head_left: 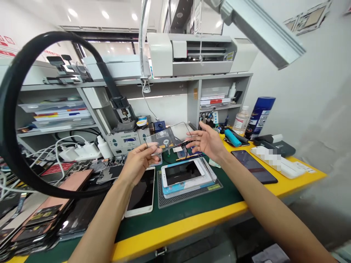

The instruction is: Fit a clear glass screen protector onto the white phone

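My left hand (142,160) pinches the left end of a clear rectangular sheet (171,138) between thumb and fingers. Thin dark edges outline the sheet, and the bench shows through it; whether it is a screen protector or a clear case I cannot tell. At its right end my right hand (208,142) has its fingers spread, close to the edge; contact there is unclear. Below both hands lies a white phone with a dark screen (183,173), on a light blue and white box (178,190). Under that is a grey perforated mat (164,202).
A white tablet (142,193) lies left of the mat, beside stacked phone parts (41,223). A dark tablet (253,166) and a white box (276,162) lie right. A black ring-shaped arm (8,138) looms at left. Bottles (260,117) stand at the back right.
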`<action>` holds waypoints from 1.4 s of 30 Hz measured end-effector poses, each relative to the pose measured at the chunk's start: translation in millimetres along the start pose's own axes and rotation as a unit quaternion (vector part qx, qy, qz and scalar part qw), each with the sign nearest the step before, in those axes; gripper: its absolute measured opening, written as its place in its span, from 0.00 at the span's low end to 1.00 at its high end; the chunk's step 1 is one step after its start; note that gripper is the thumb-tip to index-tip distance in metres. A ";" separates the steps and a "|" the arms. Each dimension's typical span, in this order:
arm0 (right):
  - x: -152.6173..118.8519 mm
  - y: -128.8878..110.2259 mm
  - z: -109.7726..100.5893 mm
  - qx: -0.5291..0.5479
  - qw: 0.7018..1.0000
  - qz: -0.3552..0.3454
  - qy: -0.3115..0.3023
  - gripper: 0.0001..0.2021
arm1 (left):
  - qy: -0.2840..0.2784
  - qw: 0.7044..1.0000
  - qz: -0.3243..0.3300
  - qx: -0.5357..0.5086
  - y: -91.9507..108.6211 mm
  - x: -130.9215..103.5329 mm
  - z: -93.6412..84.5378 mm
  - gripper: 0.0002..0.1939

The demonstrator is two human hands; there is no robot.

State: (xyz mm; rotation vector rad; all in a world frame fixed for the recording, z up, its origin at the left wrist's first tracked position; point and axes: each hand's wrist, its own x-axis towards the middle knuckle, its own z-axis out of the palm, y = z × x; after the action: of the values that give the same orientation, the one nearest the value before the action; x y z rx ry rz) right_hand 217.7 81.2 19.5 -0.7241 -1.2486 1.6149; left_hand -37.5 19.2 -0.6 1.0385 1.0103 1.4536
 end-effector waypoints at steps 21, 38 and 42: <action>-108.9 32.6 2.8 -0.701 0.698 0.004 0.148 0.08 | 0.029 0.993 0.093 -0.067 13.4 -6.9 -12.1 0.14; -75.8 36.4 -26.2 -0.581 0.773 -0.054 0.249 0.08 | -0.084 0.995 -0.032 0.040 4.5 -17.4 -5.8 0.17; -78.0 33.8 -47.2 -0.433 0.847 -0.077 0.301 0.09 | -0.107 0.989 -0.080 0.068 -1.5 -17.5 -0.9 0.18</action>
State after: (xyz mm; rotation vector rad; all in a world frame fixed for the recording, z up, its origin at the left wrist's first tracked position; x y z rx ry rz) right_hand 278.0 26.8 -33.9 -1.4964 -1.4634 0.5197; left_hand -36.4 1.9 -3.8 1.1564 1.0229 1.1292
